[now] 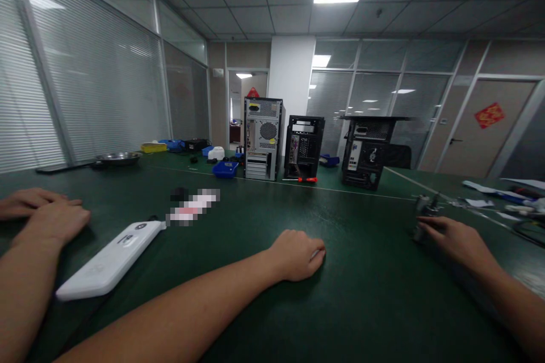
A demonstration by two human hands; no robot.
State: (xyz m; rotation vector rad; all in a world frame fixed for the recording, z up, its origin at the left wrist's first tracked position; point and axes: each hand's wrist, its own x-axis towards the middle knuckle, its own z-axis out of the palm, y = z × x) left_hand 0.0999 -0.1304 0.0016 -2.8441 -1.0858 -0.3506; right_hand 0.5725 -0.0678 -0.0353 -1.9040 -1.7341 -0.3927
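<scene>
My left hand [297,255] rests in a loose fist on the dark green table [340,300], thumb beside the curled fingers; no object shows in it. Off to the right, my right hand [457,241] has its thumb and fingers closed on a small grey metal device [427,210] with an upright part, standing at the tabletop. Blur and the fingers hide the device's kind. A white handheld case [113,261] with a round mark and a cord lies left of my left forearm. Two hands of another person [55,218] lie on the table at the far left.
Along the back stand an open silver computer tower [261,139], a black computer case [304,147] and another black case [366,153] with a panel on top. A red-handled screwdriver [307,180], blue tray [225,169], metal bowl [118,157] and papers with cables [506,198] also lie there.
</scene>
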